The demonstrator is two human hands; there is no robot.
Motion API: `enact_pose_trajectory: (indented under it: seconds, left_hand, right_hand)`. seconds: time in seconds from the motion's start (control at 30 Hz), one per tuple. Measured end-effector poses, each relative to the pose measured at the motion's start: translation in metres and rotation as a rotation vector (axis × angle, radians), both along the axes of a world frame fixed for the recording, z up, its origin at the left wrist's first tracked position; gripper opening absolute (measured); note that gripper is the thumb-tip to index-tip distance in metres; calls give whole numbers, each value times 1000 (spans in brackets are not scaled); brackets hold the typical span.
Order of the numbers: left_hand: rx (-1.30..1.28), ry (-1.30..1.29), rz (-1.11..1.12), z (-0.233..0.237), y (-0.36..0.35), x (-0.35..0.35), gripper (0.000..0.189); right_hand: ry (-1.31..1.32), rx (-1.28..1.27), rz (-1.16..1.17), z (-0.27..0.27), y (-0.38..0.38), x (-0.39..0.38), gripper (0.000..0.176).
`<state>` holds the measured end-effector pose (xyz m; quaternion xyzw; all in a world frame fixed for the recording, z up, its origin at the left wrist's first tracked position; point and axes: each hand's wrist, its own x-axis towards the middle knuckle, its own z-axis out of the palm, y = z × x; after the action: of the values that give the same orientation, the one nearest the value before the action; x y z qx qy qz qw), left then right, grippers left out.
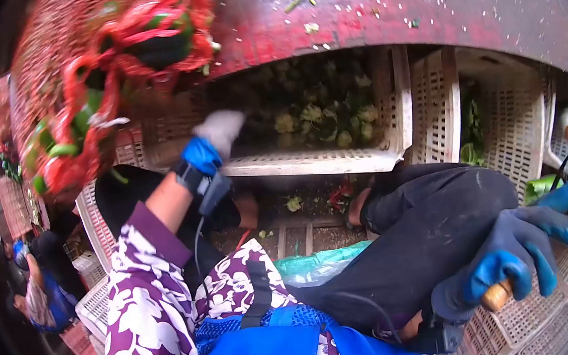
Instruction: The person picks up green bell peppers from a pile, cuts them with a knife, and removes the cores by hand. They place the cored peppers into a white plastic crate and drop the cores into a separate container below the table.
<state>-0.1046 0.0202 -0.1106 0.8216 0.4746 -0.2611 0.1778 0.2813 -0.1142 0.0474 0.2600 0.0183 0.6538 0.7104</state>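
Note left hand, white-gloved, blurred, by crate; cannot tell openness or hold. Inside, see pale-green leafy pieces. Farther right, see right hand, half-curled, gripping wooden handle: tan, blunt-ended, rest hidden.

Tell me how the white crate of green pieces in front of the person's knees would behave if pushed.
The white crate should stay fairly stiff, judging by its straight, rigid-looking rim. The green pieces lie loose, so they would probably shift or tumble. Its broad, open shape suggests it would slide rather than tip.
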Motion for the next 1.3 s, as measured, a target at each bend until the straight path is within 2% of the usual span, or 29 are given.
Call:
enact_pose_trajectory:
  seconds: [0.2, 0.43, 0.77, 0.93, 1.13, 1.2, 1.3]
  left_hand:
    - [-80, 248, -33, -45, 49, -4, 36]
    - [-122, 315, -37, -90, 79, 1, 34]
    - [-137, 253, 23, -95, 78, 11, 32]
    - [-51, 121, 81, -57, 62, 16, 31]
    - [70, -210, 280, 21, 28, 51, 30]
    - [63, -313, 408, 45, 24, 64, 30]
    - [-88, -342, 779, 70, 24, 77, 29]
  right_hand:
    - [-147, -184, -125, 13, 16, -16, 63]
    - [-229, -317, -168, 10, 33, -18, 61]
    - [-282, -380, -181, 13, 38, -24, 60]
    - [-302, -359, -194, 21, 36, -25, 60]
    - [-354, -360, -171, 26, 18, -24, 60]
    - [-484, -355, 14, 21, 18, -18, 56]
    - [-883, -639, 24, 10, 13, -36, 48]
